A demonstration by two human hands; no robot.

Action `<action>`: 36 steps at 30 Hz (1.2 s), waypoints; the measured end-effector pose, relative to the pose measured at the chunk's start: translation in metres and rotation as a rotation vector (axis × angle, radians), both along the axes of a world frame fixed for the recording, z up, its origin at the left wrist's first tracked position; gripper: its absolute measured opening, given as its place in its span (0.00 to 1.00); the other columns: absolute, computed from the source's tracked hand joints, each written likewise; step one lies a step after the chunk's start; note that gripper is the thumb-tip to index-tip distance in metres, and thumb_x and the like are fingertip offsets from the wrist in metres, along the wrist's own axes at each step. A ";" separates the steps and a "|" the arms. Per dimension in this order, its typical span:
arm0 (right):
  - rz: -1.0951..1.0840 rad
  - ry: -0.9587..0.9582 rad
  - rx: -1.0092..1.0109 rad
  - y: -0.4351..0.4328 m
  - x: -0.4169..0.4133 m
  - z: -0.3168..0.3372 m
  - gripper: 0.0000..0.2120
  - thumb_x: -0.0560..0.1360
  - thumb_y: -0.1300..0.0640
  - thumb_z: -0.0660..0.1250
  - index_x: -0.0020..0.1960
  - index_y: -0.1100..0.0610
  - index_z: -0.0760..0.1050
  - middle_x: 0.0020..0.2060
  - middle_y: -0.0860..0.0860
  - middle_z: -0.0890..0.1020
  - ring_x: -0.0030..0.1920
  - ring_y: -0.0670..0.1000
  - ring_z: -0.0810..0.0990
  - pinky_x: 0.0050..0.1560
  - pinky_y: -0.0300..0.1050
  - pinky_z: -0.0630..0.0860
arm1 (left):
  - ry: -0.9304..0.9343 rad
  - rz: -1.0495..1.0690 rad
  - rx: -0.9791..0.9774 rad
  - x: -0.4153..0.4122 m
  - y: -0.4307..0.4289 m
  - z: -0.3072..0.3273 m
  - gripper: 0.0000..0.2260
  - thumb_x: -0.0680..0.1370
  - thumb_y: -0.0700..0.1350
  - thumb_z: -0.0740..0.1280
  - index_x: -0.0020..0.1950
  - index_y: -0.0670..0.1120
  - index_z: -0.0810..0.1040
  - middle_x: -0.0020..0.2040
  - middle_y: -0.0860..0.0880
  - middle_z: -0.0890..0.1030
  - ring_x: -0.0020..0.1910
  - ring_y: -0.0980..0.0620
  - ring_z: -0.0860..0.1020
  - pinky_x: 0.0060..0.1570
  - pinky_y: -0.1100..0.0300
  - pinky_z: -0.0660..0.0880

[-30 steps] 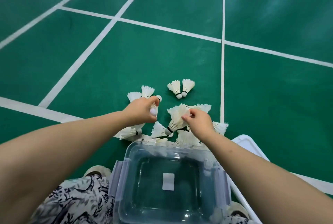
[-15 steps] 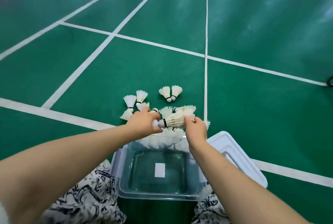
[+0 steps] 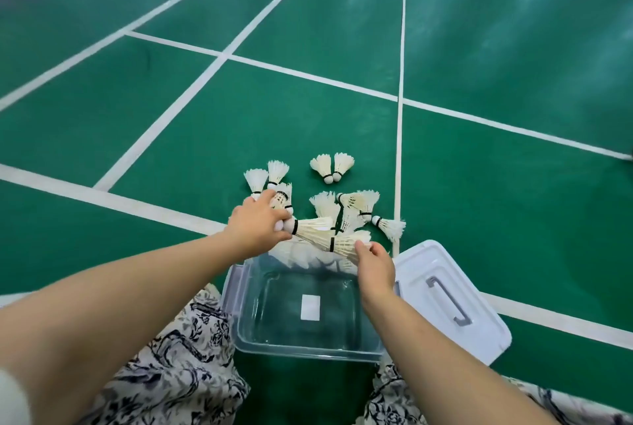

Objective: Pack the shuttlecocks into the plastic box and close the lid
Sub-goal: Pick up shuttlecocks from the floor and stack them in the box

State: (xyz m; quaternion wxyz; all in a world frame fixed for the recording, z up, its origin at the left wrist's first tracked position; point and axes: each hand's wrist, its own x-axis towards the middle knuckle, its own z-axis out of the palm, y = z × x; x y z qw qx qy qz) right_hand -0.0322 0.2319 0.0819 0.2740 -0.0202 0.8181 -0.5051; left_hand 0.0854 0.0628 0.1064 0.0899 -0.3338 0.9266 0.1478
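Nested shuttlecocks (image 3: 318, 231) are held over the empty box (image 3: 236, 322) at its 12 o'clock rim, corks clamped in the curled left hand (image 3: 255, 227), feathers pinched by the right hand (image 3: 375, 265); feather-light and probably easily crushed, they are judged best gripped by the corks

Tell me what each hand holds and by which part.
Both hold one nested stack of shuttlecocks: the left hand grips its cork end, the right hand pinches the feather tips at the other end.

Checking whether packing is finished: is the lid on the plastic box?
No, the lid lies on the floor right of the open plastic box.
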 end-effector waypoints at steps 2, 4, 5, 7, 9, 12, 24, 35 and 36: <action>0.047 -0.017 0.066 0.007 0.006 -0.013 0.03 0.77 0.53 0.62 0.45 0.50 0.74 0.44 0.50 0.77 0.44 0.51 0.70 0.42 0.43 0.66 | 0.010 0.054 0.009 0.005 -0.011 -0.003 0.18 0.75 0.59 0.63 0.63 0.56 0.74 0.75 0.46 0.58 0.65 0.39 0.67 0.62 0.46 0.70; 0.118 -0.058 0.145 0.010 0.015 -0.027 0.13 0.77 0.53 0.63 0.60 0.54 0.76 0.55 0.52 0.79 0.49 0.51 0.73 0.50 0.41 0.67 | 0.031 0.088 0.024 0.010 -0.018 -0.009 0.18 0.75 0.59 0.64 0.62 0.56 0.74 0.75 0.46 0.58 0.66 0.39 0.66 0.63 0.46 0.69; 0.175 -0.069 0.183 0.008 0.017 -0.035 0.14 0.77 0.53 0.63 0.61 0.57 0.76 0.56 0.53 0.79 0.50 0.52 0.74 0.51 0.41 0.68 | 0.045 0.094 0.032 0.012 -0.020 -0.013 0.18 0.75 0.59 0.64 0.62 0.56 0.75 0.75 0.46 0.58 0.66 0.39 0.66 0.63 0.45 0.69; 0.299 -0.098 0.246 -0.001 0.024 -0.043 0.12 0.77 0.54 0.62 0.55 0.58 0.80 0.52 0.54 0.82 0.48 0.53 0.76 0.49 0.41 0.68 | 0.088 0.104 0.053 0.012 -0.019 -0.022 0.18 0.74 0.59 0.65 0.62 0.55 0.75 0.75 0.46 0.59 0.65 0.39 0.67 0.64 0.45 0.69; 0.379 -0.119 0.287 -0.017 0.027 -0.056 0.11 0.77 0.54 0.62 0.50 0.58 0.82 0.48 0.56 0.83 0.49 0.56 0.79 0.50 0.44 0.73 | 0.122 0.097 0.059 0.010 -0.015 -0.030 0.17 0.74 0.58 0.65 0.61 0.54 0.76 0.75 0.45 0.59 0.66 0.39 0.67 0.65 0.46 0.68; 0.510 -0.149 0.373 -0.041 0.027 -0.087 0.11 0.77 0.54 0.61 0.47 0.56 0.81 0.43 0.57 0.80 0.48 0.59 0.80 0.50 0.48 0.76 | 0.104 0.014 0.018 0.005 -0.010 -0.039 0.17 0.75 0.59 0.64 0.62 0.55 0.74 0.76 0.47 0.56 0.68 0.41 0.64 0.66 0.47 0.66; 0.475 -0.158 0.418 -0.056 0.041 -0.120 0.14 0.79 0.55 0.57 0.58 0.59 0.77 0.54 0.60 0.81 0.48 0.59 0.79 0.35 0.43 0.74 | 0.064 0.003 0.039 0.009 -0.032 -0.060 0.18 0.75 0.59 0.63 0.64 0.56 0.73 0.77 0.48 0.54 0.69 0.42 0.62 0.67 0.48 0.64; 0.272 0.017 0.149 -0.029 0.029 -0.058 0.04 0.76 0.57 0.64 0.50 0.51 0.71 0.43 0.49 0.77 0.45 0.52 0.77 0.38 0.40 0.70 | 0.052 -0.044 -0.054 0.018 -0.013 -0.035 0.18 0.75 0.59 0.63 0.63 0.55 0.74 0.77 0.47 0.55 0.67 0.41 0.65 0.64 0.49 0.66; 0.259 0.022 0.086 -0.025 0.027 -0.050 0.08 0.74 0.61 0.63 0.51 0.51 0.71 0.42 0.48 0.75 0.42 0.50 0.75 0.35 0.39 0.69 | 0.042 -0.051 -0.072 0.018 -0.009 -0.031 0.17 0.76 0.59 0.62 0.62 0.56 0.74 0.77 0.47 0.55 0.67 0.42 0.65 0.64 0.49 0.66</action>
